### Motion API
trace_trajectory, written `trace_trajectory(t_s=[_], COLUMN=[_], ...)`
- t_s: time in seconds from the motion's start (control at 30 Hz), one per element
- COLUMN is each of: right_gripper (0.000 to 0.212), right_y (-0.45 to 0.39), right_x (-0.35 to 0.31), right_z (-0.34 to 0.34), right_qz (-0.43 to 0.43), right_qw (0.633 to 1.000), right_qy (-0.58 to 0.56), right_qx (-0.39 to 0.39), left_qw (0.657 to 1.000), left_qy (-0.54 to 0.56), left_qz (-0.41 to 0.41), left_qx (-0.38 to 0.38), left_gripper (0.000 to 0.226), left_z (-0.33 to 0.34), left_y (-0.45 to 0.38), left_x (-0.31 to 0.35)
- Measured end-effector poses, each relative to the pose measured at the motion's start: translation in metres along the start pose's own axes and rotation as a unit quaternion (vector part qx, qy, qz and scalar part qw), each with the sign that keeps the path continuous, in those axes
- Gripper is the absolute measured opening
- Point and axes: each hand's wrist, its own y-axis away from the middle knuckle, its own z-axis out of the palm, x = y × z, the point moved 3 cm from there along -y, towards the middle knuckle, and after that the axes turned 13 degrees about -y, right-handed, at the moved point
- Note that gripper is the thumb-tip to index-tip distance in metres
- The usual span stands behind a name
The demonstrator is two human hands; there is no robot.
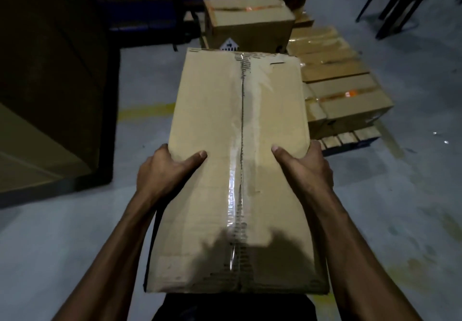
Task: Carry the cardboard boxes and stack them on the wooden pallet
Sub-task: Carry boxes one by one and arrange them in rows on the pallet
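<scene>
Both hands clasp a long cardboard box (237,170) held out in front of the person. The left hand (165,168) grips its left edge, thumb on top; the right hand (307,168) grips the right edge likewise. Clear tape runs along the box's worn top seam. Farther off, stacked boxes (350,100) sit on the wooden pallet (350,140).

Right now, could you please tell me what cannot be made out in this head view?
- Fingers of the left hand and right hand: under the long tan taped cardboard box.
- Wooden pallet: mostly covered by stacked brown boxes.
- Diamond label on the far box: cut off by the carried box.
- Dark chair legs: cropped at the top edge.
</scene>
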Motion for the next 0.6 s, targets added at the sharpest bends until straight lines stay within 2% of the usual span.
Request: trace_trajectory(t_s=[0.3,0.5,0.6], right_gripper=[0.087,0.088,0.088], right_y=[-0.039,-0.11,-0.161], right_x=[-0.092,-0.133,-0.155], right_z=[0.07,0.125,0.154], right_qz=[-0.013,0.001,0.015], right_qw=[0.999,0.999,0.999], right_qy=[-0.034,-0.033,-0.042], right_qx=[-0.03,-0.022,-0.017], left_qw=[0.999,0.999,0.999], left_qy=[-0.032,-0.039,-0.038], left_qz=[0.017,0.019,0.027], left_qx=[0.038,0.023,0.019], left_gripper=[0.084,0.075,0.062], left_z=[-0.082,-0.096,-0.097], left_y=[-0.097,-0.199,-0.267], left_x=[-0.006,0.005,0.019])
